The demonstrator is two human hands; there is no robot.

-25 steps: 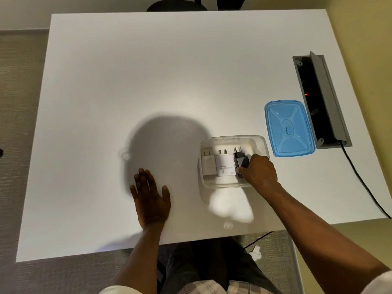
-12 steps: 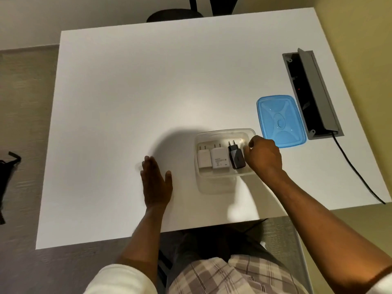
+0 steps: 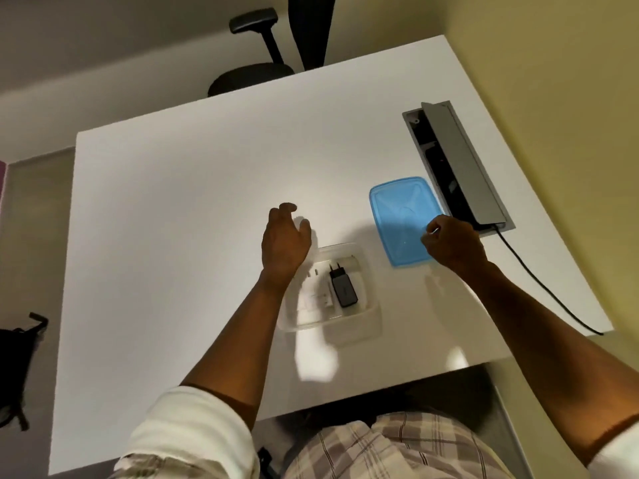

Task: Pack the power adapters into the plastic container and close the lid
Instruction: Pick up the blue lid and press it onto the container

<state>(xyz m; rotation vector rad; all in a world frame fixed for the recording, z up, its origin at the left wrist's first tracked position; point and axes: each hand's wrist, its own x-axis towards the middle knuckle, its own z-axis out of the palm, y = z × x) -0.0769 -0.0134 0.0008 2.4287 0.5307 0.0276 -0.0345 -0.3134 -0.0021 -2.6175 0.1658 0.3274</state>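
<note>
Adapters (image 3: 340, 288): packed in my container (image 3: 370, 299).
Lid (image 3: 403, 219): off, my right hand (image 3: 453, 245) curls at its edge.
Left hand (image 3: 285, 243): open, empty.

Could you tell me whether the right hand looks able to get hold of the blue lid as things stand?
Probably yes: the right hand is already at the lid's near right edge, and nothing lies on it.

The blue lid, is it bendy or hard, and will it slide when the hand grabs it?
The blue lid looks thin and flat, so it is probably light and a bit bendy. It lies on the smooth white table, so it may slide. The right hand is at its near edge, where lifting seems easiest.
</note>
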